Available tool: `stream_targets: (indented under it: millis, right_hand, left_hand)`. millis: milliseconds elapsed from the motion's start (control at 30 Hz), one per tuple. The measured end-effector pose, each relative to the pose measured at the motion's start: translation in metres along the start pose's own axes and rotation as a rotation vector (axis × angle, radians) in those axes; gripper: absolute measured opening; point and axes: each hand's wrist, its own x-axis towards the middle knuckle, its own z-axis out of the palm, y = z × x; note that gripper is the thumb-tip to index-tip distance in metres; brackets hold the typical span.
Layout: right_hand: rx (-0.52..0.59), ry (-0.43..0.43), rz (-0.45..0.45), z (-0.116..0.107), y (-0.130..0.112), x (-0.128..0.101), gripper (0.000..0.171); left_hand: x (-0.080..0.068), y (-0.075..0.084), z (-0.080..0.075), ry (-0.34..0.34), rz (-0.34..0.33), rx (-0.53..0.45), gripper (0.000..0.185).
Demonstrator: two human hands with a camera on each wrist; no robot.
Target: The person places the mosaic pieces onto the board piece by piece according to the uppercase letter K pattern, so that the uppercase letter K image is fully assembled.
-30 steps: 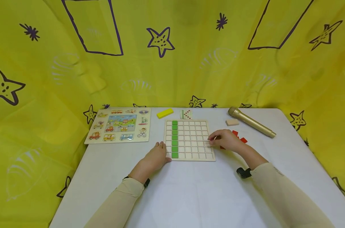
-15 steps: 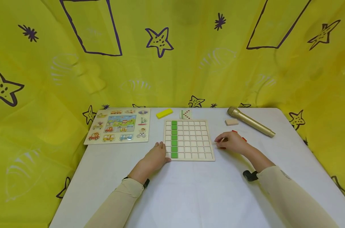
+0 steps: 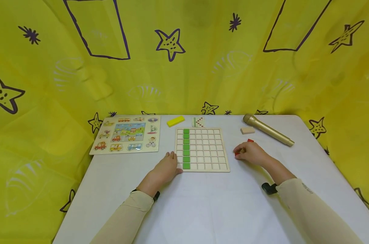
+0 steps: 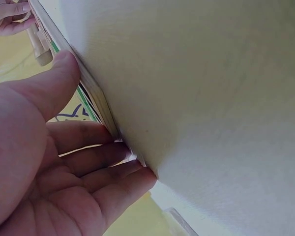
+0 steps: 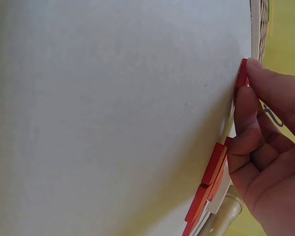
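Lying on the white table [image 3: 202,210] just right of the grid board [image 3: 201,149], a red tile [image 5: 242,73] is pinched by the right hand [image 3: 252,153]; more red tiles [image 5: 210,173] lie beside it. The board's left edge is touched by the left hand [image 3: 166,167], fingers straight.

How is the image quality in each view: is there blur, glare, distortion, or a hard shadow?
Head view: even, soft light, sharp, slight wide-angle bending at the edges; only faint shadows under the hands. Left wrist view: left hand very close and soft, the grid board edge readable, table tilted. Right wrist view: right hand slightly blurred, red tiles clear; no glare.
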Motion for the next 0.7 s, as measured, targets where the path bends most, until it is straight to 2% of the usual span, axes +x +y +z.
stream_targets:
  millis: [200,700]
  right_hand:
    - [-0.024,-0.013,0.014,-0.0001,-0.0008,0.0007,0.021]
    - [-0.010,-0.054,-0.063,-0.0063,-0.0036,0.0036,0.012]
  left_hand:
    - [-0.0009,0.0005,-0.0004,0.007,0.006,-0.008,0.077]
    - [-0.0021,0.0014,-0.0030,0.003,-0.008,-0.014,0.077]
